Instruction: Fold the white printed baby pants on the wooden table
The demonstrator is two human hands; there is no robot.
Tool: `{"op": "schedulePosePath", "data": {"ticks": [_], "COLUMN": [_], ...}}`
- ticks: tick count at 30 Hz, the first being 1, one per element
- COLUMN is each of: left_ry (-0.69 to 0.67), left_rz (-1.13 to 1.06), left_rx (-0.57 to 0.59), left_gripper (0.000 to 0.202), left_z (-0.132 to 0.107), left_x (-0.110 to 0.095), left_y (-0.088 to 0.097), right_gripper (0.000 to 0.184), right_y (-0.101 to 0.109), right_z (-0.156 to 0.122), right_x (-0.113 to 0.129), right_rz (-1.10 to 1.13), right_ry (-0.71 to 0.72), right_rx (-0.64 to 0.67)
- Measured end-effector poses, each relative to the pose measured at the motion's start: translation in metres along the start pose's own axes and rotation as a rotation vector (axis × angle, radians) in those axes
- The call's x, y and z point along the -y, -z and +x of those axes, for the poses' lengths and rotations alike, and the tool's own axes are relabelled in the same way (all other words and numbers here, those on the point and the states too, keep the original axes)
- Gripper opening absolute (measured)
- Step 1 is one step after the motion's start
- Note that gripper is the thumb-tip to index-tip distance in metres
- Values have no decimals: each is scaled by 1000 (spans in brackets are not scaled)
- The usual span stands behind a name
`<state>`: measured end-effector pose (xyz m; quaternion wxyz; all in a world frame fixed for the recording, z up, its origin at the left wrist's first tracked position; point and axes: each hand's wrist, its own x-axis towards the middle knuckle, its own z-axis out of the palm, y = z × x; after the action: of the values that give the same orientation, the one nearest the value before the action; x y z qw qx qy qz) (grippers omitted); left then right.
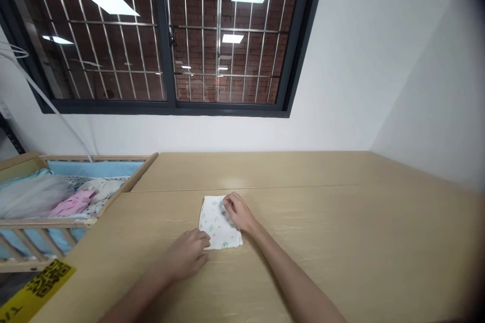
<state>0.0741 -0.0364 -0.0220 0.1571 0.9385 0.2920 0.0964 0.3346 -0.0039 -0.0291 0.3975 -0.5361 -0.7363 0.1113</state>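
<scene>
A small white cloth (220, 224) with a pale green and grey print lies folded into a rough square on the wooden table. My left hand (190, 253) has its fingers curled at the cloth's near left corner, touching it; the thumb sits lower, close to the tabletop. At the far right corner, my right hand (239, 213) pinches the cloth's edge between thumb and fingers. The fingertips of both hands partly cover those corners. Several fabric layers show at the near right corner.
The wooden tabletop (341, 232) reaches back to the white wall under a barred window (227, 35). A wooden crib (125, 186) with bedding and a pink cloth (74, 203) stands at the left. A yellow label (38, 290) is at the table's near left edge.
</scene>
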Motion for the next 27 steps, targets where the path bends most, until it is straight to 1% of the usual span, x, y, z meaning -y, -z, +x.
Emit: {"op": "schedulePosePath", "data": {"ticks": [1, 3, 5, 6, 7, 10, 11, 12, 13, 14, 16, 19, 22, 24, 27], "left_ry": [-10, -26, -38, -45, -53, -51, -44, -34, -21, -3, 45, 115, 152, 164, 147], "left_rz": [-11, -19, -13, -9, -6, -11, -23, -43, -70, -106, -194, -346, -489, -578, -700], "left_rx": [4, 16, 18, 16, 14, -12, -19, -26, -34, -43, -69, -103, -139, -174, -192], "left_gripper": [25, 22, 19, 17, 16, 16, 15, 14, 13, 13, 13, 17, 26, 33, 43], "left_z": [2, 6, 11, 13, 16, 21, 22, 23, 25, 26, 29, 40, 51, 54, 52], "left_x": [7, 17, 21, 22, 21, 19, 19, 19, 19, 20, 25, 36, 50, 57, 63], "left_y": [4, 7, 8, 7, 7, 7, 7, 9, 10, 13, 18, 27, 31, 31, 27], "right_gripper": [33, 32, 32, 37, 47, 93, 105, 113, 117, 117, 106, 73, 44, 36, 35], "right_y": [6, 19, 32, 38, 44, 57, 59, 60, 60, 58, 53, 47, 45, 43, 35], "right_z": [-1, -2, -4, -5, -7, -11, -12, -13, -14, -15, -17, -17, -14, -12, -9], "right_x": [0, -1, -2, -2, 0, 7, 10, 12, 14, 15, 14, 11, 11, 11, 8], "right_rz": [75, 200, 230, 201, 154, 10, -15, -31, -43, -53, -70, -35, 116, 204, 254], "right_ry": [-44, -105, -113, -104, -94, -90, -95, -95, -91, -87, -82, -65, -32, -58, -124], "right_rx": [69, 267, 446, 514, 566, 687, 720, 749, 766, 771, 743, 672, 612, 525, 330]}}
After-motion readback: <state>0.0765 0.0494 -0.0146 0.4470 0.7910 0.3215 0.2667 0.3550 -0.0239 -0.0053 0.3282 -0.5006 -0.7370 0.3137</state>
